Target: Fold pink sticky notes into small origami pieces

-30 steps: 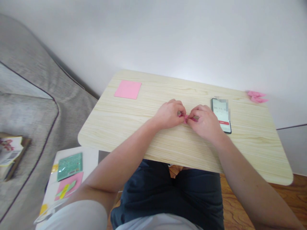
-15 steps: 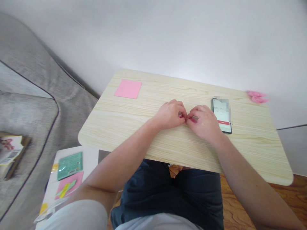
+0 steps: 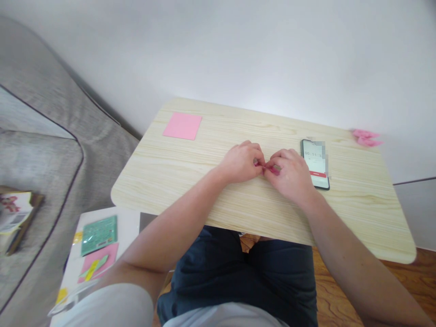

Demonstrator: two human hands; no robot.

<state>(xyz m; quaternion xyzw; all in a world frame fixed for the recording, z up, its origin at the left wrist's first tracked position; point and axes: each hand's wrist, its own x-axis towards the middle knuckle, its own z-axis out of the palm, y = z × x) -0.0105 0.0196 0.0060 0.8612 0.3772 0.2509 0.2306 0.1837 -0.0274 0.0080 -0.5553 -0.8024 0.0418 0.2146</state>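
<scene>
My left hand [image 3: 240, 162] and my right hand [image 3: 289, 175] meet at the middle of a light wooden table [image 3: 190, 181]. Both pinch one small folded piece of pink paper [image 3: 267, 169], which rests on the tabletop and is mostly hidden by my fingers. The fingers of each hand are curled and pressed together on it.
A phone [image 3: 315, 163] with a lit screen lies just right of my right hand. A pink sheet of paper [image 3: 182, 126] lies at the far left of the table. Folded pink paper pieces [image 3: 366, 137] sit at the far right corner. Coloured papers [image 3: 98, 245] lie beside a grey sofa [image 3: 41, 145].
My fingertips have closed tighter over the pink paper, so less of it shows now. The hands have stayed in the same place.
</scene>
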